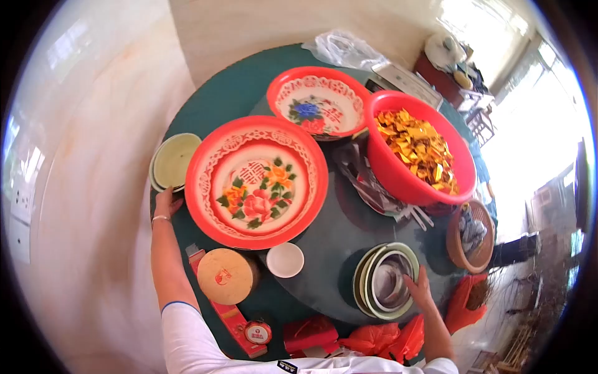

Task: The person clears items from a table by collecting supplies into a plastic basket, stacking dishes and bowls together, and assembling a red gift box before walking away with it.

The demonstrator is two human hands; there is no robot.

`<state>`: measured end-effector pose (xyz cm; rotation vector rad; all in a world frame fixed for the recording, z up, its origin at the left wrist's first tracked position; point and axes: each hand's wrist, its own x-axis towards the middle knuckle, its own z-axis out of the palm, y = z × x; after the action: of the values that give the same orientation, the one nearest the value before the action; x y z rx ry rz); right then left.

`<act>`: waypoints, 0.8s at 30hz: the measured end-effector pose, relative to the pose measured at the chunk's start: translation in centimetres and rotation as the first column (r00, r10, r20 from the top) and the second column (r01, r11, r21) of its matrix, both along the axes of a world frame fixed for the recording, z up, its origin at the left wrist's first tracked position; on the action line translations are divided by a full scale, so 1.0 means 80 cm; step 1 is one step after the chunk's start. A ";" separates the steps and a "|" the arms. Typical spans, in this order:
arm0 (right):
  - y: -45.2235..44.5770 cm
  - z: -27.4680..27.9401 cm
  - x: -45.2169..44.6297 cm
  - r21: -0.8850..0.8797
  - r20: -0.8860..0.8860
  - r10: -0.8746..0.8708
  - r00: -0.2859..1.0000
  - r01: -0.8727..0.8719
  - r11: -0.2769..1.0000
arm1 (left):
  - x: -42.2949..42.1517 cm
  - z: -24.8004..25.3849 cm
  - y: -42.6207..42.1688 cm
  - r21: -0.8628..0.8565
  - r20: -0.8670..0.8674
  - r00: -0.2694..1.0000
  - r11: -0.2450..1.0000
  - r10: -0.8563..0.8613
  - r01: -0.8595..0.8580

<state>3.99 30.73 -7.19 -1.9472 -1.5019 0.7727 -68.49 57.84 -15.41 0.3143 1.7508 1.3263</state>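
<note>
At the table's left edge, my left hand (167,203) grips the near rim of some light green bowls (177,161), one set inside another. My right hand (421,288) holds the right rim of a stack of nested bowls (408,304), its fingers reaching over the edge. A shiny metal bowl (389,283) sits innermost in that stack. Between my hands lie a large red-rimmed enamel basin (256,184) with painted flowers and a small white bowl (285,260). Part of each hand's grip is hidden by the bowls.
A red basin (380,146) of gold foil pieces (418,146) stands back right, beside a second floral basin (324,103). A round wooden box (227,276), red packaging (311,336) and red plastic bags (386,336) lie near me. A wicker basket (455,237) sits at the right edge.
</note>
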 end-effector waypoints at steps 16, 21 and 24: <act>0.004 -0.013 0.013 -0.158 0.022 -0.086 0.996 0.089 0.983 | -0.003 0.026 -0.033 0.474 -0.054 0.997 0.880 0.059 -0.026; 0.001 -0.031 0.021 -0.006 0.122 -0.071 0.990 0.073 0.997 | -0.007 0.081 -0.134 0.524 -0.083 0.989 0.850 0.120 -0.059; 0.005 -0.030 0.019 0.190 0.309 -0.077 0.948 0.018 0.982 | -0.017 0.113 -0.207 0.530 -0.079 0.990 0.846 0.115 -0.056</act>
<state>5.49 31.14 -9.61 -2.0242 -1.6356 0.2947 -69.86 41.27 -6.38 0.6301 1.4667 1.8820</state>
